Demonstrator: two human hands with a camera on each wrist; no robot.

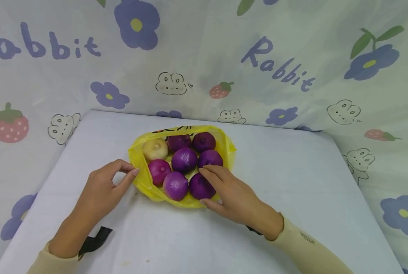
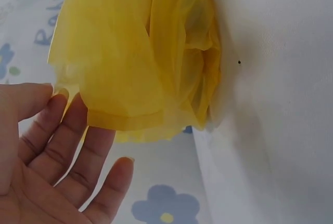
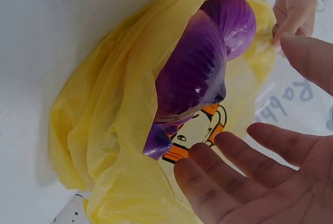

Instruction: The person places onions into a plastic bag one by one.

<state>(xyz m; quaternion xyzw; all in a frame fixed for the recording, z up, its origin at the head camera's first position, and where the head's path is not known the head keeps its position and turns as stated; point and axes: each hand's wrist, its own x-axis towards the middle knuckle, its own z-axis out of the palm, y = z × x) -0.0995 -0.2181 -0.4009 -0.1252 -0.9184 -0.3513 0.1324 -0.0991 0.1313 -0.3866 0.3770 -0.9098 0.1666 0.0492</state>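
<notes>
A yellow plastic bag (image 1: pixel 141 179) stands with its mouth open on the white table. Inside it lie several purple onions (image 1: pixel 184 160) and one pale onion (image 1: pixel 155 149). My left hand (image 1: pixel 102 188) pinches the bag's left rim between thumb and index finger; the left wrist view shows the other fingers (image 2: pixel 99 148) spread behind the plastic. Over the bag's right front side, my right hand (image 1: pixel 236 198) reaches with fingers extended, above the near-right purple onion (image 1: pixel 199 186). In the right wrist view its fingers (image 3: pixel 242 154) are spread apart and hold nothing.
A white cloth covers the table (image 1: pixel 292 182). Behind it hangs a curtain (image 1: pixel 197 53) printed with flowers, strawberries and rabbits. A black strap (image 1: pixel 96 240) sticks out at the left wrist.
</notes>
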